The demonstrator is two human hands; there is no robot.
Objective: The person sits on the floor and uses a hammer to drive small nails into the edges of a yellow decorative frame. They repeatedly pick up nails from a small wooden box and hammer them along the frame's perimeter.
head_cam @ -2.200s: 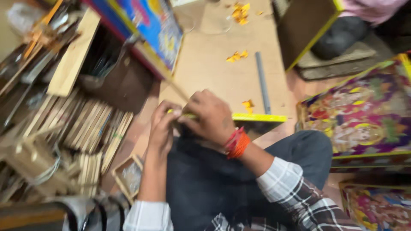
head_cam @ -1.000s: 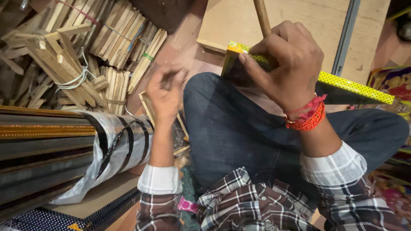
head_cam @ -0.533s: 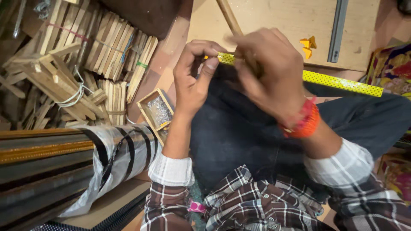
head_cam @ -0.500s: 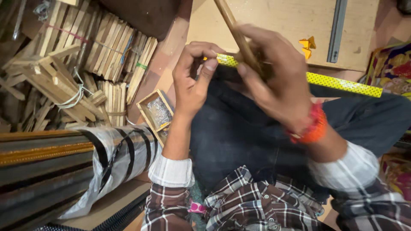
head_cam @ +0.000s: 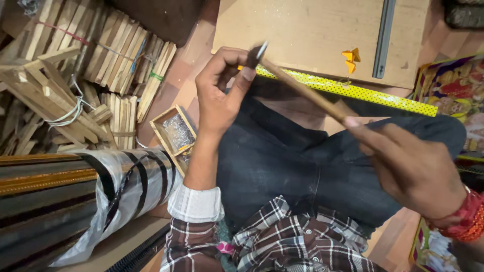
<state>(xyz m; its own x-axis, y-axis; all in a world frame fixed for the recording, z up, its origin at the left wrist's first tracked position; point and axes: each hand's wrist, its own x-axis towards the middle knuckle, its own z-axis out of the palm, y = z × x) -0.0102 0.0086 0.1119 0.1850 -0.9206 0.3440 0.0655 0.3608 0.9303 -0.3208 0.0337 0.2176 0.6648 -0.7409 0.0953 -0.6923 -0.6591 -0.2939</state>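
A wooden-handled tool (head_cam: 307,93) is seen running diagonally from the upper centre of the frame down to the right. Its handle end is gripped by the right hand (head_cam: 413,168), whose fingers are closed round the shaft at centre right. The dark metal head of the tool is seen at upper centre, just beside the left hand (head_cam: 219,95). The left hand is held with thumb and fingers pinched together at that head; whether something small is held in the pinch cannot be told.

Directly beneath the tool, a yellow dotted strip (head_cam: 353,91) is laid across the edge of a plywood board (head_cam: 307,32) in the upper middle of the frame. A grey metal bar (head_cam: 384,38) and small orange scraps (head_cam: 351,58) are lying on the board.

Bundles of wooden sticks (head_cam: 75,70), tied with string and bands, are stacked at upper left. A small open wooden box (head_cam: 174,136) holding fine metal pieces is set left of centre, near the left forearm. Long frame mouldings (head_cam: 55,201), partly wrapped in clear plastic, occupy the lower left. A red thread band (head_cam: 466,219) is worn at the right wrist, lower right.
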